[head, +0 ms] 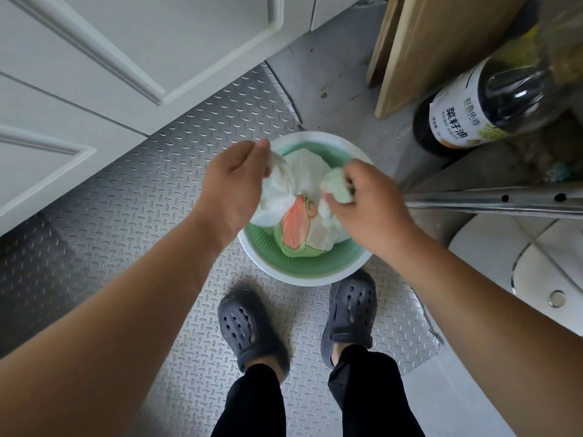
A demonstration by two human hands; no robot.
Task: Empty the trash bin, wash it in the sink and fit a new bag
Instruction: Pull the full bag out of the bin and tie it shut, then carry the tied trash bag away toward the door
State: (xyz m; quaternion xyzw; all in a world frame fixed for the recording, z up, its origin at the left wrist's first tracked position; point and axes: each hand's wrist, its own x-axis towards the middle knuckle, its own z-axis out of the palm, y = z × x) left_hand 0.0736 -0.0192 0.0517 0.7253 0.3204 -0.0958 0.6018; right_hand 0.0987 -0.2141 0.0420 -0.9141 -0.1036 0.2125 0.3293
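Head view: two perforated dark-grey clogs point(252, 329) stand on embossed diamond-plate metal floor point(126, 216), trouser legs cut off below. Beyond them sits the round trash bin point(303, 272), white rim, ribbed green inside, partly hidden by forearms. The left hand point(235, 184) and right hand point(367, 203) each pinch a gathered end of the translucent white trash bag point(299, 178); something pink-and-green shows through. Farther right, a dark oil bottle point(473, 115) reads "菜籽油".

Pretty even, soft daylight, no harsh shadows. The embossed metal floor plate point(132, 197) picks up a mild sheen. Wide-angle bending curves the white panelled door point(94, 58) far left, and the dark oil bottle point(492, 99) far right looks smeared.
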